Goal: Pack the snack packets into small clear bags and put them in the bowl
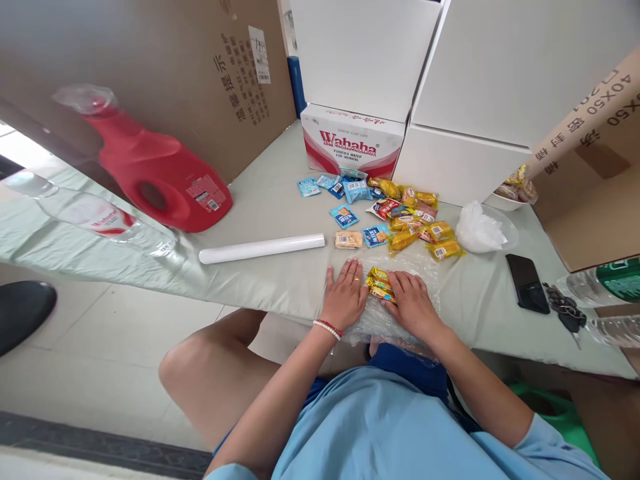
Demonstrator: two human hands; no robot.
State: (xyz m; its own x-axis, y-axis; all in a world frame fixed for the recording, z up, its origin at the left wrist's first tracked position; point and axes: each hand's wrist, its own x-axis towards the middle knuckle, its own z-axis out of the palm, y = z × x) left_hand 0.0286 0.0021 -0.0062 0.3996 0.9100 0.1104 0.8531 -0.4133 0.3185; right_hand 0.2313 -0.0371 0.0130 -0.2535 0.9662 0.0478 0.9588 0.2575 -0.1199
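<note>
Several small yellow snack packets lie side by side on a sheet of clear plastic wrap, which reaches over the table's front edge. Flat at their left edge rests my left hand, fingers stretched out and thumb by the packets. My right hand lies on the right side, its fingers extended and touching the packets' right ends, part of which they cover. Just beyond my left fingertips sits a clear-wrapped pale biscuit pack, with a blue snack sachet beside it.
Behind lie yellow-wrapped snacks and blue sachets, before a Wahaha carton. A white roll, red jug and clear bottle are left. A bowl with a white plastic bag, phone and keys are right.
</note>
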